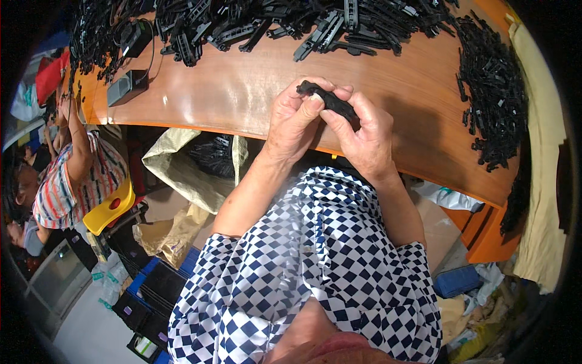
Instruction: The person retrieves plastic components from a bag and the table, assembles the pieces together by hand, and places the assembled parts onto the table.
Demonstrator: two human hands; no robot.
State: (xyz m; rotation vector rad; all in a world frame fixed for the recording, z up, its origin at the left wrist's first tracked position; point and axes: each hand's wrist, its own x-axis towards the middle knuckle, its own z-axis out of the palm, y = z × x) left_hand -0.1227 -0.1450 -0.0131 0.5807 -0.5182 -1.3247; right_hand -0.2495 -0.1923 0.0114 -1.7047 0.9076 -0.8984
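Note:
Above the table's near edge, both my hands grip one small black plastic part [336, 104]. My left hand [292, 118] pinches its left end between thumb and fingers. My right hand [368, 136] is closed on the right end, thumb pressed against it from below. The part is dark and partly covered by my fingers, so its exact kind does not show. Beyond my hands, a heap of long black plastic pieces [327, 33] covers the far side of the wooden table [212, 91].
Thinner black pieces [494, 97] are piled at the table's right. A grey-fronted black box [127, 88] with a cable stands at left. Below the edge, an open woven sack [182, 164] holds black parts. Another person [82, 164] in a striped top sits by a yellow chair [109, 206].

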